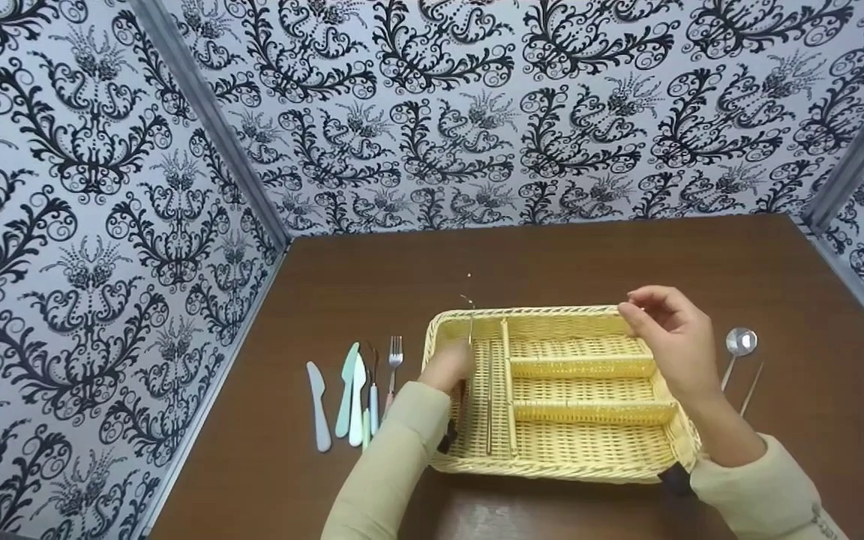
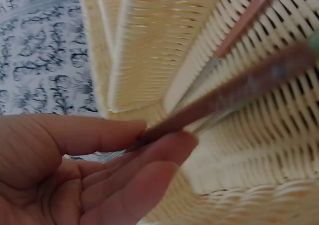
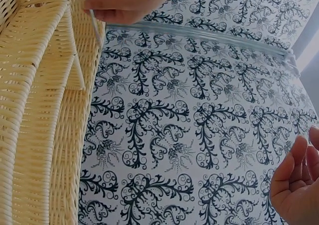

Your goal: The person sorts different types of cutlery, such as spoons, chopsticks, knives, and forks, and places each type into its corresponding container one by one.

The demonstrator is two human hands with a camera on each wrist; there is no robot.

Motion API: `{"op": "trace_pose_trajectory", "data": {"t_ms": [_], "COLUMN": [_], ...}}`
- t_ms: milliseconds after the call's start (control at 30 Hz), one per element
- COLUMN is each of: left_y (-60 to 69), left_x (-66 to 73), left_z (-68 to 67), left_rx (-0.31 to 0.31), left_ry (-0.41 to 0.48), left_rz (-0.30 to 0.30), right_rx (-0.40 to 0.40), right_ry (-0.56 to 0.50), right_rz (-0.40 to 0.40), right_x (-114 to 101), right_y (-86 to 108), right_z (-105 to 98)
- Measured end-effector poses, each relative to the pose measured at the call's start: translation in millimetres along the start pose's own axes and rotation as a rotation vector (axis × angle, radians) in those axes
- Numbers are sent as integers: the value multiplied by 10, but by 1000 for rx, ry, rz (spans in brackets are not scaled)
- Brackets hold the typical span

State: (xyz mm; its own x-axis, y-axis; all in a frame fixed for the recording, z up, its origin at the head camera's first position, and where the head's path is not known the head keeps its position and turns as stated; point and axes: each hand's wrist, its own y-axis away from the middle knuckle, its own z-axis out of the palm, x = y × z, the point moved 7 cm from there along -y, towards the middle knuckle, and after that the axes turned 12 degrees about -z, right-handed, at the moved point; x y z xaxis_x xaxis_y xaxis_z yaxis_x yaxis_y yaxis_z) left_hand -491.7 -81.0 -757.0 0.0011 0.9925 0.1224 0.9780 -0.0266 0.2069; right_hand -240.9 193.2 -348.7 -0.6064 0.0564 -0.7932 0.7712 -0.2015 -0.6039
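Left hand (image 1: 453, 365) pinches utensil (image 2: 234, 94) roughly lengthwise over the long compartment (image 1: 488, 328)—likely suiting its narrow shape—right hand (image 1: 676, 341) relaxed, unloaded.

Place: booth-like enclosure, looks like a staged workstation; wider building can't tell
Walls: white panels (image 1: 469, 112), black scroll-and-floral print, at left, back and right
Corners: straight grey strips (image 1: 211, 120) where panels meet
Tabletop (image 1: 372, 277): brown, wood-look, reaches the walls
Kitchen hints: cutlery (image 1: 319, 412), divided woven basket (image 1: 567, 473)
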Motion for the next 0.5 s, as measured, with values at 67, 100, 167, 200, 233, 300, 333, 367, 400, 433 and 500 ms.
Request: {"op": "trace_pose_trajectory", "data": {"t_ms": [67,100,167,200,233,300,333,367,400,433,500], "left_y": [-319,-434,-538,-559,-542,-399,-256,-245,-256,-290,-435], "left_x": [-55,-81,-121,-136,-145,-130,-94,-101,-112,-123,-169], "left_z": [381,508,651,692,688,591,459,465,494,543,712], "left_rx": [-54,-64,-120,-131,-144,-143,-113,-78,-39,2,78], "left_ry": [-148,-195,-257,-282,-289,-280,-272,-271,-282,-302,-336], "left_rz": [28,30,7,-2,-20,-32,-20,-7,9,33,70], "right_rx": [5,8,12,15,17,21,22,22,23,24,22], "right_ry": [24,38,56,61,67,74,79,85,87,86,91], "right_rz": [9,12,20,24,27,34,38,44,47,51,57], "right_x": [3,4,15,23,32,51,61,67,73,78,88], "right_y": [7,9,12,14,18,24,28,32,35,37,39], "right_z": [-23,-36,-64,-78,-92,-114,-123,-129,-134,-140,-151]}}
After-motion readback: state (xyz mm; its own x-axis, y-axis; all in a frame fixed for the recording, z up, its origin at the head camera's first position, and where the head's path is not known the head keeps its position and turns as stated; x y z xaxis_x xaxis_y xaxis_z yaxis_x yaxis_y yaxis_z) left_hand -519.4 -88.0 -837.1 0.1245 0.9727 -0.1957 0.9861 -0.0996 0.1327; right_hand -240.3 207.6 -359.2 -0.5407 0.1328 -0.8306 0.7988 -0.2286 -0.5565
